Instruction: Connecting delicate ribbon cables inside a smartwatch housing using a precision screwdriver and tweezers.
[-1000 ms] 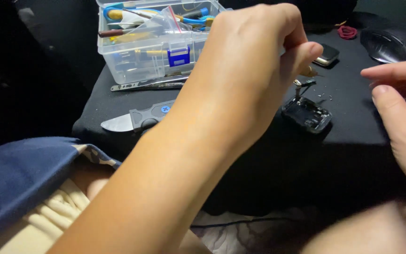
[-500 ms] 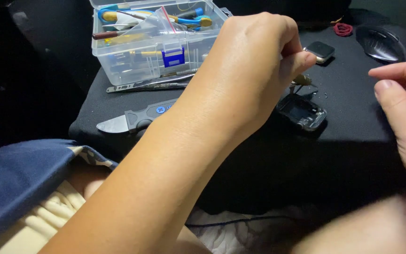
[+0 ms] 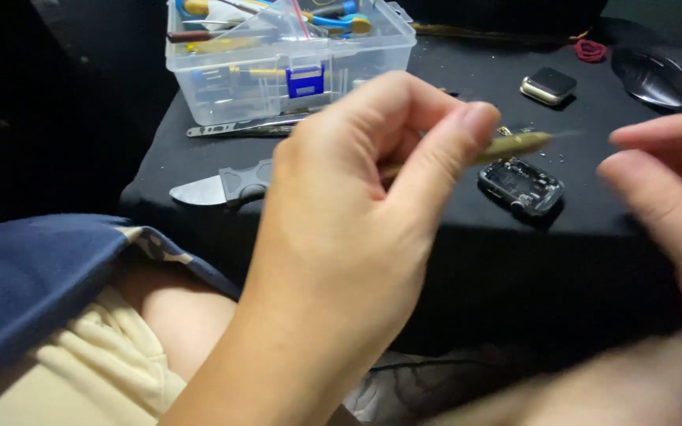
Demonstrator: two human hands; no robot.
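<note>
My left hand [image 3: 357, 205] is raised in the middle of the view, its thumb and fingers pinched on a thin gold-coloured tool [image 3: 515, 146] whose tip points right. Just under that tip an opened black watch case [image 3: 521, 186] lies on the black surface [image 3: 451, 79], its inner parts exposed. My right hand [image 3: 665, 181] hovers at the right edge, fingers apart and holding nothing, a short way from the tool tip.
A clear plastic box [image 3: 278, 59] of small tools stands at the back left. A metal strip [image 3: 238, 126] and a grey-handled blade [image 3: 215, 188] lie in front of it. A small square watch body [image 3: 548, 85], a red ring [image 3: 591, 50] and a dark mouse [image 3: 657, 75] sit at the back right.
My left hand has lifted and drawn back toward me with the tool, off the watch case. The tool tip now points right toward my right hand.
</note>
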